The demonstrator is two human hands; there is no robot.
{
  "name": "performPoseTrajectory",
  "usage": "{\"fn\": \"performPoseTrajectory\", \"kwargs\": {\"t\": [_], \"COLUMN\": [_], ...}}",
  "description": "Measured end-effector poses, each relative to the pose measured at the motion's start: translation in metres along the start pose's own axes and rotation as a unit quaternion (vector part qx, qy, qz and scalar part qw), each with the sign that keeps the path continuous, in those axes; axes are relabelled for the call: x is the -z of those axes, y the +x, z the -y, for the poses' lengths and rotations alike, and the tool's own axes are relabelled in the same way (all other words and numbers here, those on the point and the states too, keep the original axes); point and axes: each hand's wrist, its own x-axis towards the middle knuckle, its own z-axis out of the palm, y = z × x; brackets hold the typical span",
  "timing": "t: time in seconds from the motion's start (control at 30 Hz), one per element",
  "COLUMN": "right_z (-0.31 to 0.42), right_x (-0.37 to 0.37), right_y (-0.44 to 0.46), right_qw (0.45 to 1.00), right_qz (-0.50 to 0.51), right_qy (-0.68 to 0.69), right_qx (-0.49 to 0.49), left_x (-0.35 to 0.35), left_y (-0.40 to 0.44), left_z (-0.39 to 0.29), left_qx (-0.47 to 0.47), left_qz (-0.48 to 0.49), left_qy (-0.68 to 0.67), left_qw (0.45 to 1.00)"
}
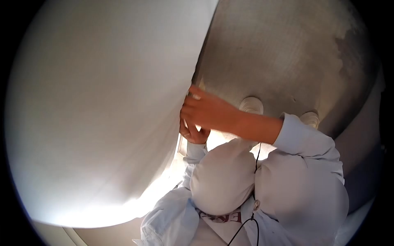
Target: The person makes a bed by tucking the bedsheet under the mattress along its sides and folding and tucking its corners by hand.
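Item one: pale sheet (102, 102), large, cloth or panel I cannot tell; lies directly left of both hands, its long edge running from top centre down and slightly left to them.

Item two: right hand (207, 108), reaching across from the right; fingers curled at that edge, the higher of the pair. I cannot confirm a grip.

Item three: left hand (193, 133), just below, partly covered by the right; fingers bent beside the edge, their hold hidden from me. Neither hand is plainly nearer.

Surroundings: grey-brown floor (271, 53), darker patch at upper right; two pale shoes (251, 105); bent knees (223, 180); black cord (258, 158) hanging between them; bright light along the sheet's lower edge.
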Motion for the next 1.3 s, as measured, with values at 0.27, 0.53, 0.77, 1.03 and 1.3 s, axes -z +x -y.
{"fn": "performPoseTrajectory", "kwargs": {"t": [0.27,0.53,0.77,1.03,1.3], "right_z": [-0.031,-0.038,-0.041,-0.05,-0.005], "right_x": [-0.023,-0.019,-0.035,-0.055,-0.059], "right_y": [-0.01,-0.077,-0.039,-0.029,-0.005], "right_qw": [0.989,0.991,0.993,0.984,0.977], "right_qz": [-0.135,-0.092,-0.102,-0.139,-0.158], "right_qy": [-0.022,0.072,-0.054,-0.107,-0.021], "right_qx": [0.062,-0.063,-0.037,-0.027,-0.143], "left_x": [0.0,-0.002,-0.001,-0.012,-0.012], "left_y": [0.013,0.015,-0.007,-0.019,-0.026], "left_z": [-0.009,-0.017,-0.01,-0.003,-0.001], "left_qx": [0.002,-0.003,0.105,0.103,0.123], "left_qz": [0.028,-0.023,0.032,0.044,0.07], "left_qy": [0.004,0.107,0.156,0.136,0.129], "left_qw": [1.0,0.994,0.982,0.984,0.981]}}
